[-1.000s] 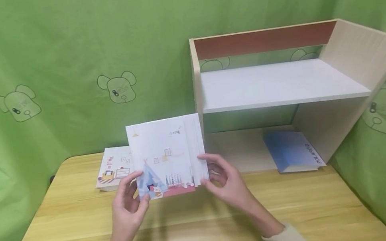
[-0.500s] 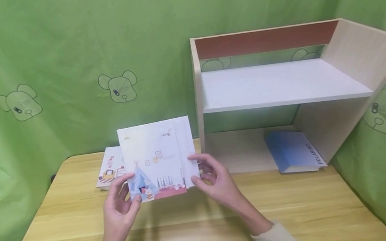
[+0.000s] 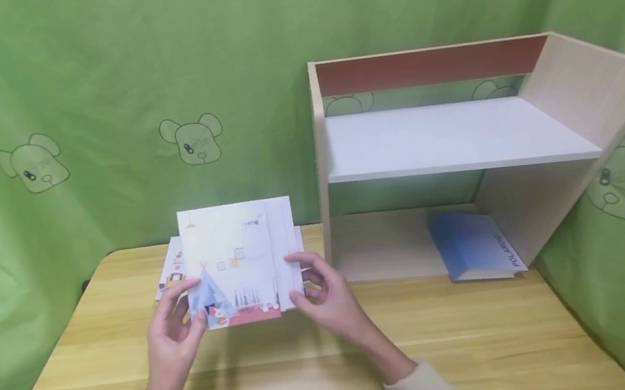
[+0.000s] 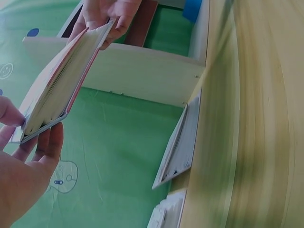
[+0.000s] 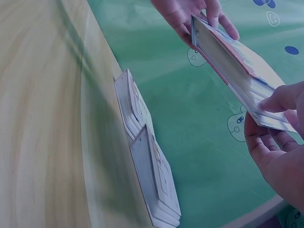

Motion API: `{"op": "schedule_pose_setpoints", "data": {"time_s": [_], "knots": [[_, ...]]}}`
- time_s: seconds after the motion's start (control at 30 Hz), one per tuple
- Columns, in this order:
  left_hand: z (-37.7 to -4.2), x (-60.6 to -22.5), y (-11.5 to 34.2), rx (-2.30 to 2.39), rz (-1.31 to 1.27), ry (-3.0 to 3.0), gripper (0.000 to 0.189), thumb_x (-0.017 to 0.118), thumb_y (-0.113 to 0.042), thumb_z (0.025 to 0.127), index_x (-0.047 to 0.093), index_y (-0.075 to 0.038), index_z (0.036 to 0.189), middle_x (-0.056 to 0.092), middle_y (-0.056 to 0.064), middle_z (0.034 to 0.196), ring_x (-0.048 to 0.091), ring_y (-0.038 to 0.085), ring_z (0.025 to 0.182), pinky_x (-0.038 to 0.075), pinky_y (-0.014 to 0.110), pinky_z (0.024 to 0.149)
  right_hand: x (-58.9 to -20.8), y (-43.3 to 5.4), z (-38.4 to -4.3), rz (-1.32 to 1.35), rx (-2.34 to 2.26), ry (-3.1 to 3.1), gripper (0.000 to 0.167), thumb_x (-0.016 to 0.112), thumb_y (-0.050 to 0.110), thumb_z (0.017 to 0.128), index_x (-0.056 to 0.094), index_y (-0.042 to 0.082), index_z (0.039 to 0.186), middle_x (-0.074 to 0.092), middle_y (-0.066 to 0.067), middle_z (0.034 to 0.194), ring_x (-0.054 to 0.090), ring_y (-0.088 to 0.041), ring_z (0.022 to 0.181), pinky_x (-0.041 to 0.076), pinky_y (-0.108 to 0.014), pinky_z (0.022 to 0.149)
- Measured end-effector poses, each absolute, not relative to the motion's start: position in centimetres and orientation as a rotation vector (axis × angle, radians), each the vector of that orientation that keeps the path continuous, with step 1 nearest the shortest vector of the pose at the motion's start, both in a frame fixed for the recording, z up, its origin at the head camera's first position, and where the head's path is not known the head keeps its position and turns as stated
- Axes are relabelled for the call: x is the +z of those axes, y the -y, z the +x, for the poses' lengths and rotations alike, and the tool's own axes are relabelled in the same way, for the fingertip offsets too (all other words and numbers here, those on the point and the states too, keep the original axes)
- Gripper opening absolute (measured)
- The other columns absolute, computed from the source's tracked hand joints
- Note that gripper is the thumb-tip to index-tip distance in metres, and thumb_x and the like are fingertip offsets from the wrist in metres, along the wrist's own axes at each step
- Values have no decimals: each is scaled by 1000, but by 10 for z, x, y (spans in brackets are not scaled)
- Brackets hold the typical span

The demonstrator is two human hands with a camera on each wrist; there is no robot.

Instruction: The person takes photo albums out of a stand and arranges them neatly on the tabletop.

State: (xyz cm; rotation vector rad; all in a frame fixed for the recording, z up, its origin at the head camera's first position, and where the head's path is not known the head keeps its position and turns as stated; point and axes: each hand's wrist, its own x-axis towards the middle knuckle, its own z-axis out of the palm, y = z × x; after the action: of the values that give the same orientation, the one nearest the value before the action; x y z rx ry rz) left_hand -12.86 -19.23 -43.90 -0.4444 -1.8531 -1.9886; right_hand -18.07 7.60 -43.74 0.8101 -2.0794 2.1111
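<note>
A white album (image 3: 225,245), its cover printed with a blue tent and a pink floor, is raised over the table between both hands. My left hand (image 3: 172,342) pinches its left edge, thumb in front and fingers behind. At the opposite edge, my right hand (image 3: 328,297) grips the pale strip of leaves beside the cover in the same way. Both wrist views show the thick stack of pages (image 4: 61,85) along the lower edge. Behind the held album lies another white album (image 3: 171,264) with a yellow vehicle print, partly hidden. The right wrist view shows two albums (image 5: 154,183) lying there.
A pale wooden desk shelf (image 3: 460,134) with a white upper board stands at the back right. On its lower board lies a blue album (image 3: 473,243) marked POLAROID. The wooden table (image 3: 483,343) is backed by a green curtain (image 3: 247,47) with bear prints.
Both hands have carried the tent-print album left and slightly down, so it covers more of the vehicle-print album. A pale edge of another album now shows at its right. The grip looks the same.
</note>
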Motion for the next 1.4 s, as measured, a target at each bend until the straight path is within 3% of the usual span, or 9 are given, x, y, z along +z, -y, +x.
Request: {"op": "schedule_pose_setpoints", "data": {"time_s": [0.57, 0.97, 1.4], "knots": [[-121, -440, 217, -1964, -335, 1873, 49, 47, 28, 89, 47, 16, 136, 46, 15, 148, 57, 16, 130, 56, 30, 94, -436, -51, -175, 797, 2173, 2126, 68, 69, -14, 85, 53, 13, 145, 56, -7, 139, 65, -26, 107, 63, -38, 84], [-122, -440, 242, -1989, -444, 1909, 57, 46, 29, 90, 43, 13, 145, 48, 13, 149, 58, 17, 126, 58, 29, 91, -444, -29, -174, 765, 2196, 2138, 76, 71, -15, 81, 52, 20, 146, 51, 1, 147, 67, -19, 103, 64, -37, 81], [-120, -443, 254, -1956, -365, 1984, 53, 46, 24, 93, 45, 12, 145, 47, 11, 149, 61, 12, 121, 59, 26, 86, -450, -17, -170, 702, 2230, 2182, 75, 73, -11, 81, 54, 24, 145, 51, 5, 146, 67, -15, 108, 64, -36, 80]]}}
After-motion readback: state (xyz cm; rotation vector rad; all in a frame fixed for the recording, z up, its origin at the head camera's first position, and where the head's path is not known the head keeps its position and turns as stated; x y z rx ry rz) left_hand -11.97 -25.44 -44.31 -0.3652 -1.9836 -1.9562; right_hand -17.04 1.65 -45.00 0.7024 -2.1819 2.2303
